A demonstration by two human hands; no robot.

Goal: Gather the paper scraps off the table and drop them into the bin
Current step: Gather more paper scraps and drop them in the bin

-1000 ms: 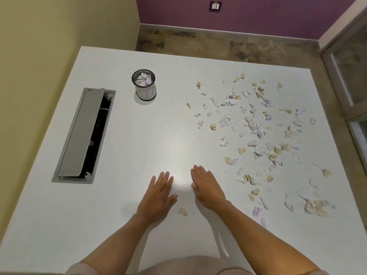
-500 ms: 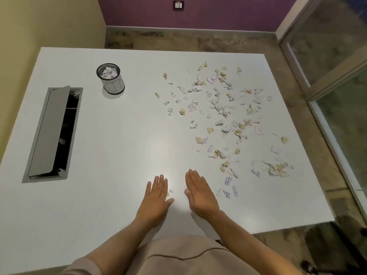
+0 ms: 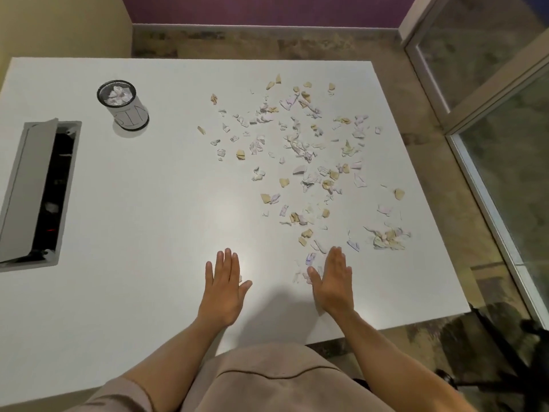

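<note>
Both flat hands, left hand and right hand, held nothing near the white table's front edge, torn pale paper scraps beyond.

I've got a white table filling my view. Upper right, the paper scraps are white, tan and pale lilac. Upper left, the bin shows a black rim and a white wall with dark lettering. Far left, a grey cable hatch, black inside. Purple wall up top.
</note>
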